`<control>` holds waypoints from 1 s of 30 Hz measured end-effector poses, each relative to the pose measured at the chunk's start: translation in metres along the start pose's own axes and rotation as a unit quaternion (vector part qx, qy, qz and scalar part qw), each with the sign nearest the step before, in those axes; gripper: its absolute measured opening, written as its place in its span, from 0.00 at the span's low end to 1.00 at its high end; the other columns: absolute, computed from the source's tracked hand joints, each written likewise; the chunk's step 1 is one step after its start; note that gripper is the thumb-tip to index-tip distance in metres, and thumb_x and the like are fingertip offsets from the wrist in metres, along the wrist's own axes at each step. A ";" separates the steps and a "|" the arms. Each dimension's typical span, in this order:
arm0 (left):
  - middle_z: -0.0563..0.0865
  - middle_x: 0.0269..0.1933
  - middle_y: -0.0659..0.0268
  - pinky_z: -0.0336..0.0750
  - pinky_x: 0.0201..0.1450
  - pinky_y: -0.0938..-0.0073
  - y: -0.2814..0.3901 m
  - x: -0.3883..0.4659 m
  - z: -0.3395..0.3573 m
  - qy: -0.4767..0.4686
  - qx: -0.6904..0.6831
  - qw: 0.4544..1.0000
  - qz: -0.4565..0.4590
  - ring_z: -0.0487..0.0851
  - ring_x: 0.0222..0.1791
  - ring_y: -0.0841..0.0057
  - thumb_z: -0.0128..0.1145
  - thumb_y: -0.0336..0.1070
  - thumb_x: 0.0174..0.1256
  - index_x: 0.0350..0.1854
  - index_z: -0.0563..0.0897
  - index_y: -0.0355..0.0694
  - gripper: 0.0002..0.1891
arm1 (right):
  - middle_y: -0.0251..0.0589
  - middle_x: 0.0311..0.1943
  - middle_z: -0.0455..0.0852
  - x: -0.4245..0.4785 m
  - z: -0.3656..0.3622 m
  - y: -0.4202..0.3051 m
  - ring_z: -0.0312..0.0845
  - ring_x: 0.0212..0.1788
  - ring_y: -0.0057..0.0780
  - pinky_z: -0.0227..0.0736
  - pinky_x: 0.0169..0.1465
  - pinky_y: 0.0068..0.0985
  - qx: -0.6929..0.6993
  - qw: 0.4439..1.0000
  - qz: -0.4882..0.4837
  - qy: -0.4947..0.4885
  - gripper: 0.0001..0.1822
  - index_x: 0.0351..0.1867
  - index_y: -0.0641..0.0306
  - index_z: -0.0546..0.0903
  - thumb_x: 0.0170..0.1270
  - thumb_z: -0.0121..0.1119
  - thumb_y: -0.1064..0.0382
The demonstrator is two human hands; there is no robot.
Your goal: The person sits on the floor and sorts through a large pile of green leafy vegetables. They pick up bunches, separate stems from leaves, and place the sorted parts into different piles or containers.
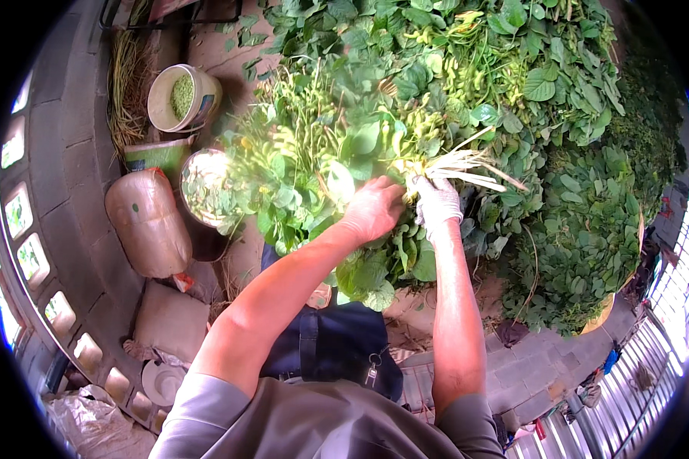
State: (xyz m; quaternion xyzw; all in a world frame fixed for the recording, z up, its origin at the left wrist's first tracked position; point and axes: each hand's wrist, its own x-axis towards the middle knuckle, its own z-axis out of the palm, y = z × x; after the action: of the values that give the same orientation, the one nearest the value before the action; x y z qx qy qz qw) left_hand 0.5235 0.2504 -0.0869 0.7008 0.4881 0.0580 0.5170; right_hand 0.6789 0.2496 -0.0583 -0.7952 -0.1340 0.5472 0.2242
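In a white knit glove, my right hand (438, 205) grips a bundle of pale cut stems (465, 170) whose ends fan out to the right. Leaves and green soybean pods (422, 123) lie just beyond the bundle. My bare left hand (376, 209) is close to its left side, fingers bent at the base of the leaves; whether they hold anything is hidden. Around both hands spreads a heap of leafy soybean plants (298, 189), hung with plump pods. A bright glare blurs part of it.
To the left stand a white bucket (159, 106) of small green beans, a green-and-white container (155, 155), a round basin (192, 209) and a stuffed sack (146, 224). A block wall (86, 201) curves behind them. Stripped leaves (585, 241) are piled at right, near corrugated metal (626, 396).
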 end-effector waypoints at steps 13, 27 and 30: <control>0.88 0.43 0.50 0.78 0.52 0.58 0.010 0.011 -0.033 -0.046 -0.107 0.983 -0.144 0.86 0.45 0.54 0.69 0.46 0.55 0.43 0.87 0.41 0.18 | 0.50 0.52 0.86 -0.042 -0.002 0.014 0.83 0.54 0.38 0.75 0.59 0.34 -0.277 0.943 -0.179 0.037 0.24 0.63 0.60 0.74 0.66 0.60 0.61; 0.88 0.40 0.58 0.78 0.47 0.69 -0.038 0.024 -0.014 0.080 -0.111 0.990 -0.040 0.85 0.41 0.67 0.61 0.29 0.62 0.43 0.84 0.37 0.08 | 0.51 0.59 0.78 -0.044 -0.005 -0.008 0.78 0.56 0.51 0.72 0.61 0.38 -0.499 0.843 -0.169 -0.106 0.18 0.55 0.56 0.80 0.68 0.51 0.54; 0.85 0.39 0.51 0.78 0.47 0.64 -0.026 0.021 -0.013 0.137 -0.114 0.981 -0.074 0.84 0.41 0.57 0.59 0.26 0.59 0.40 0.82 0.37 0.07 | 0.52 0.59 0.78 -0.048 -0.016 -0.002 0.79 0.55 0.50 0.73 0.60 0.37 -0.523 0.827 -0.181 -0.101 0.20 0.58 0.55 0.78 0.68 0.50 0.54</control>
State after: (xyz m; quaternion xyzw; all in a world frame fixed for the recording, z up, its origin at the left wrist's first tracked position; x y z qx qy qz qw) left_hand 0.5107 0.2743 -0.1100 0.5842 0.5953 0.1705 0.5247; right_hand 0.6760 0.2258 -0.0136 -0.6950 -0.5636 0.4221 -0.1453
